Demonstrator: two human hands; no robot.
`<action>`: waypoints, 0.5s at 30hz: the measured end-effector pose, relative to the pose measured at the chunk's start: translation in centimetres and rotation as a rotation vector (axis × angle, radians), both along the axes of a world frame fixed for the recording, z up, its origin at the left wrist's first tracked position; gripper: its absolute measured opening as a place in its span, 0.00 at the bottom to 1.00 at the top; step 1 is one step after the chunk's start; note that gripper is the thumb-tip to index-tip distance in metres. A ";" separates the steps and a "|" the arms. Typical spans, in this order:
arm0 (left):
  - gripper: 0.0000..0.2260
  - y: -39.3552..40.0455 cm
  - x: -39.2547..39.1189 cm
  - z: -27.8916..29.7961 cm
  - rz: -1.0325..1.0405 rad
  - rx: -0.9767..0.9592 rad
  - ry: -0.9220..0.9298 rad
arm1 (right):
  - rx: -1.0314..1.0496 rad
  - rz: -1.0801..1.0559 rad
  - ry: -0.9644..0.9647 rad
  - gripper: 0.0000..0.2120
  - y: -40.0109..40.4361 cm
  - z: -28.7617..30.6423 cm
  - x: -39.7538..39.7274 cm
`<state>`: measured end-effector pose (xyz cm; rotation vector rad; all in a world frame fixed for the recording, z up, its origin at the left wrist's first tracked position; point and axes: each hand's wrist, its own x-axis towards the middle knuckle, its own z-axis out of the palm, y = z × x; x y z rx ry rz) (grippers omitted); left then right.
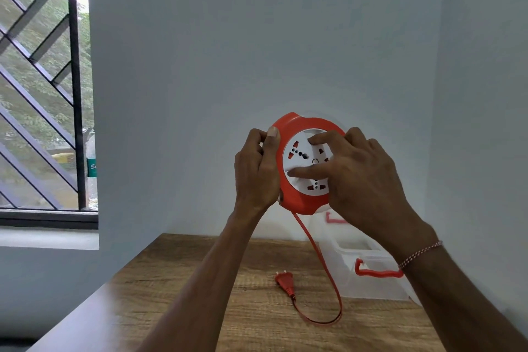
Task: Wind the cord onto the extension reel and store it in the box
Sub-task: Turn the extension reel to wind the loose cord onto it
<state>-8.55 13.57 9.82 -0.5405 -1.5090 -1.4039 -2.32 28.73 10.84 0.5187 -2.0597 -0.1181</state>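
Observation:
A round orange extension reel (297,128) with a white socket face is held up in the air above the table. My left hand (257,168) grips its left rim, thumb on the orange edge. My right hand (354,177) lies over the white socket disc, with its fingers and thumb pressing on the face. An orange flat cord (323,263) hangs from the reel's bottom, loops on the table and ends in an orange plug (285,281) lying flat. A clear plastic box (371,274) with orange clips stands open on the table, partly behind my right forearm.
The wooden table (200,294) stands against a pale wall, with a corner wall close on the right. A barred window (43,80) is at the left. The table's left edge runs diagonally toward me.

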 end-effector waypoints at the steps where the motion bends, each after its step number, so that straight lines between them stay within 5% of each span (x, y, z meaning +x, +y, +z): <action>1: 0.13 0.0 -0.1 0.0 0.001 -0.004 0.004 | -0.003 -0.013 0.000 0.27 0.0 -0.1 -0.1; 15: 0.13 -0.2 -0.2 0.0 0.035 -0.033 -0.005 | 0.009 -0.038 0.010 0.30 0.5 -0.3 -1.0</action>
